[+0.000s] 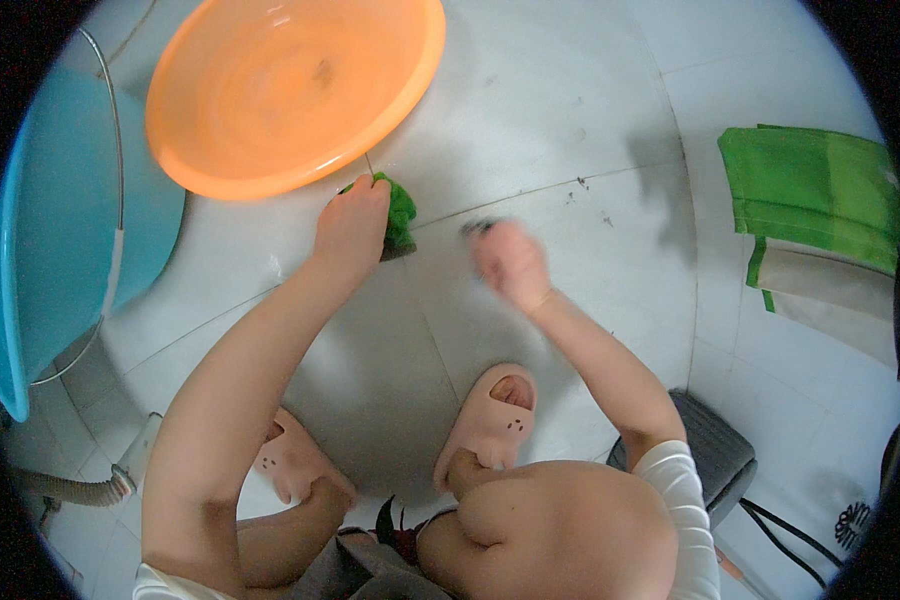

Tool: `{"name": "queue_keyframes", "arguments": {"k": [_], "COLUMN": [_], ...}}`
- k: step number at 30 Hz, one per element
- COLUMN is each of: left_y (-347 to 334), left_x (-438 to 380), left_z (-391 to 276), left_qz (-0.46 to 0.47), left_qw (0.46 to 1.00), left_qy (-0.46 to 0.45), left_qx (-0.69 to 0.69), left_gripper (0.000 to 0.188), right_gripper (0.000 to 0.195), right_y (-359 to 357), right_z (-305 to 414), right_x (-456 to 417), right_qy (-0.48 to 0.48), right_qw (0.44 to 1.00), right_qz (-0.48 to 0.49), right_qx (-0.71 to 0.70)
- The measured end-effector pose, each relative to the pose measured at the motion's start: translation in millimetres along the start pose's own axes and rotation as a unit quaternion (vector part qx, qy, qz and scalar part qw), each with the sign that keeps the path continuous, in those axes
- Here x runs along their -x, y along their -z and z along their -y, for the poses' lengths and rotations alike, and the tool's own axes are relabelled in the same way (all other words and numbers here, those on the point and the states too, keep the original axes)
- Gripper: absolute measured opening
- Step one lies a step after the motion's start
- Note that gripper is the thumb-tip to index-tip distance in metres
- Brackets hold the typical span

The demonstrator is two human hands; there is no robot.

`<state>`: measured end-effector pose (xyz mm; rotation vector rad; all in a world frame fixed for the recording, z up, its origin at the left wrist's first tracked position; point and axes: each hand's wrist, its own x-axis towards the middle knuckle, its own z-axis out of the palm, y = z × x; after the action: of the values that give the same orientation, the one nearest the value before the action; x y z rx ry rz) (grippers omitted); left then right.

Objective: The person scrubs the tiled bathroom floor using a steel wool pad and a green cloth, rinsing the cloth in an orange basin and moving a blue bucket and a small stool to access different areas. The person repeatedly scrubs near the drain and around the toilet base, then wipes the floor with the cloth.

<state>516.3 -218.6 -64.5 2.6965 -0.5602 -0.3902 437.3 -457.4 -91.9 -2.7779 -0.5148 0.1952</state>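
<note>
My left hand (pixel 354 217) grips a green cloth (pixel 399 214) close to the floor, just below the rim of an orange plastic basin (pixel 300 97). Part of the cloth, with a dark lower edge, sticks out to the right of my fingers. To the right, my right hand (pixel 511 262) is blurred; its fingers are curled, and a small dark thing (pixel 478 226) shows at the fingertips, too blurred to name. Small dark specks (pixel 581 182) lie on the tiled floor beyond my right hand.
A blue tub (pixel 82 210) with a metal handle stands at the left, above a ribbed hose (pixel 75 486). Green and white fabric (pixel 810 195) hangs at the right. My feet are in pink slippers (pixel 495 420). Behind my right arm are a dark grey object (pixel 712 442) and black cables (pixel 787 532).
</note>
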Motion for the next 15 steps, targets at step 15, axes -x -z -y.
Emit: {"name": "queue_keyframes", "arguments": {"k": [15], "left_y": [3], "left_x": [-4], "left_z": [5], "left_qz": [0.056], "left_qw": [0.998], "left_qy": [-0.006], "left_qx": [0.004], "left_gripper": [0.025], "right_gripper": [0.009], "right_y": [-5], "right_z": [24], "right_x": [46], "right_qy": [0.002], "right_qw": [0.987], "right_qz": [-0.151], "right_qx": [-0.061]}}
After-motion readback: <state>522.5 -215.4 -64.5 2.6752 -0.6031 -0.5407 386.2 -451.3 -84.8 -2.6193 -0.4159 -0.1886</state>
